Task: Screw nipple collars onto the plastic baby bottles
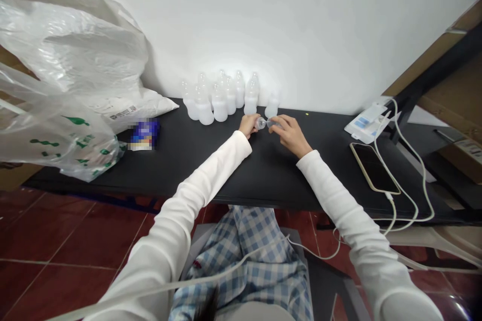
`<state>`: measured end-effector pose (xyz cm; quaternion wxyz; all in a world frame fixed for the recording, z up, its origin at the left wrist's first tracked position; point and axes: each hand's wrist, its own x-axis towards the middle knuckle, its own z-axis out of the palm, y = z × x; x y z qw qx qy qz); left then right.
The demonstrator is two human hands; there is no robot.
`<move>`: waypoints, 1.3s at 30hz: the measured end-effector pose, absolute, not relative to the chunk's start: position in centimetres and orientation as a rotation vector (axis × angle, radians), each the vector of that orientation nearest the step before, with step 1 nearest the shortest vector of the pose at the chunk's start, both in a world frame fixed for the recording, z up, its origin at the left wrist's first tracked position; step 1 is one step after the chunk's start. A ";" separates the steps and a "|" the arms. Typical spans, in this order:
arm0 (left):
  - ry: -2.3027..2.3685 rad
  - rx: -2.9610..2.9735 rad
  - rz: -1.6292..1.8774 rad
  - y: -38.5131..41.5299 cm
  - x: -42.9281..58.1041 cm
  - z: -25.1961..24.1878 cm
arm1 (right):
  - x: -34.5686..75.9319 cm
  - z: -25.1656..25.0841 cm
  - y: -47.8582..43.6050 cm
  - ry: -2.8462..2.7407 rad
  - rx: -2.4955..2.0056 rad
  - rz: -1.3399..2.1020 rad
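Observation:
Over the black table, my left hand (pixel 248 124) is closed around a small clear dome-shaped piece (pixel 260 123), which looks like a bottle nipple or cap. Close beside it, my right hand (pixel 288 133) pinches another small translucent piece (pixel 271 122) whose kind I cannot make out. The two pieces nearly meet between my fingertips. Just behind my hands stands a white bottle (pixel 271 105) without a visible clear dome on top. Left of it, a group of white baby bottles (pixel 219 106) with clear domed tops stands upright by the wall.
Large plastic bags (pixel 75 45) fill the table's left side, beside a blue packet (pixel 145 134). On the right lie a phone (pixel 374 168) with a charging cable and a white-blue package (pixel 367 123). Cardboard boxes (pixel 452 75) sit on a rack at far right.

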<state>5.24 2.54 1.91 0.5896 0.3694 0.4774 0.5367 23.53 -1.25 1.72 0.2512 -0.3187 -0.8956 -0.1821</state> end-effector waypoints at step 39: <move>1.104 1.105 1.178 2.1 5.7 1.0 | 32.8 -0.9 3.6 -1.571 -1.955 -0.264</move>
